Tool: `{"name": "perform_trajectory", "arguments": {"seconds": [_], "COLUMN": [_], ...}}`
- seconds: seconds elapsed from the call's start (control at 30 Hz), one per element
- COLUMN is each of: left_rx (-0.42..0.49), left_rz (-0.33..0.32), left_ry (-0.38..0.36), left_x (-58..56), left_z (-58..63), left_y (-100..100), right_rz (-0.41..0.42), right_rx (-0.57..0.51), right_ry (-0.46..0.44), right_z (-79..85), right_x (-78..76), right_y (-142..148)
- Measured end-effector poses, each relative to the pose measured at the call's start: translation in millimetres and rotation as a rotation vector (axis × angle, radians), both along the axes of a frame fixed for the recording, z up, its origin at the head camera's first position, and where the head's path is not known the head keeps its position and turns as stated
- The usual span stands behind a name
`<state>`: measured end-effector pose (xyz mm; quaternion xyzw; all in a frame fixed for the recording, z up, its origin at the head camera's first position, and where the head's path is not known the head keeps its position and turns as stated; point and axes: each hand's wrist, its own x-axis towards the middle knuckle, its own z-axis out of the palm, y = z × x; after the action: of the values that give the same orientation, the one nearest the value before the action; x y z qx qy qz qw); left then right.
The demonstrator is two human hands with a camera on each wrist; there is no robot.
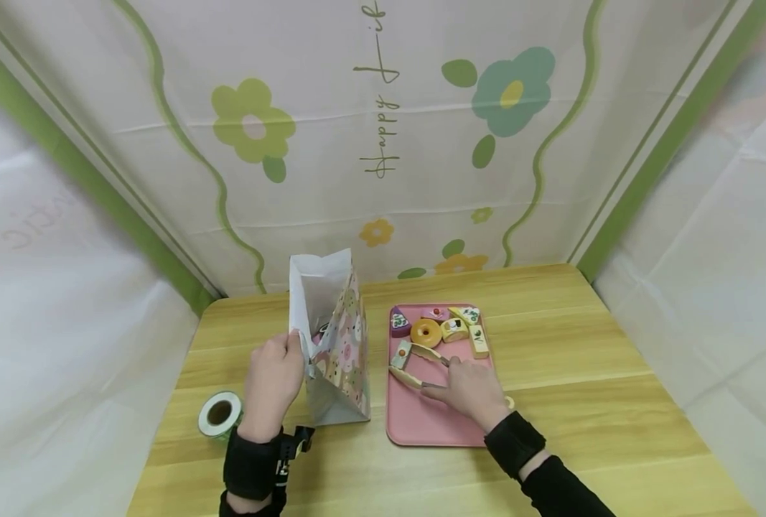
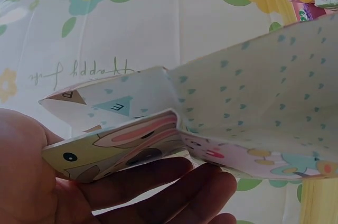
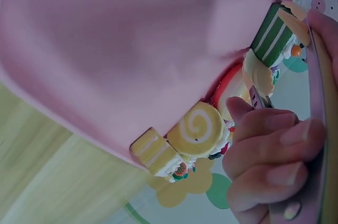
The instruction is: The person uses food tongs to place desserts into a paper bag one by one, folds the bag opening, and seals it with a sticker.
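In the head view my left hand [image 1: 274, 384] grips the near top edge of a patterned paper gift bag [image 1: 347, 352] that stands upright with its mouth open. The left wrist view shows the bag's folded side [image 2: 121, 147] between thumb and fingers. My right hand [image 1: 474, 391] holds a pair of tongs [image 1: 405, 378] over the pink tray [image 1: 431, 427]. The tongs' arms are spread, with their pale tips on either side of a small green toy cake slice [image 1: 400, 355]. In the right wrist view the striped cake slice [image 3: 272, 35] lies at the tray's edge.
A toy donut [image 1: 426, 332], a yellow swirl roll [image 1: 454, 329], a purple cake wedge [image 1: 400, 323] and several more toy cakes line the tray's far end. Left of the bag sits a roll of stickers or tape [image 1: 209, 431]. A printed cloth [image 1: 331, 187] hangs behind the wooden table [image 1: 570, 373].
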<state>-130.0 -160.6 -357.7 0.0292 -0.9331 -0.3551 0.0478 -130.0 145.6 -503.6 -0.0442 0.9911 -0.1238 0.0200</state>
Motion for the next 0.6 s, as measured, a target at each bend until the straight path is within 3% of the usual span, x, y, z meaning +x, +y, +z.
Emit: {"name": "perform_trajectory", "arguments": {"seconds": [0.6], "left_rx": [-0.006], "left_rz": [0.006], "left_ry": [0.017], "left_x": [0.9], "left_z": [0.5], "left_y": [0.6], "right_rz": [-0.043], "right_rx": [0.006], "right_ry": [-0.011], "right_z": [-1.3], "right_x": [7.8], "right_y": [-3.5]}}
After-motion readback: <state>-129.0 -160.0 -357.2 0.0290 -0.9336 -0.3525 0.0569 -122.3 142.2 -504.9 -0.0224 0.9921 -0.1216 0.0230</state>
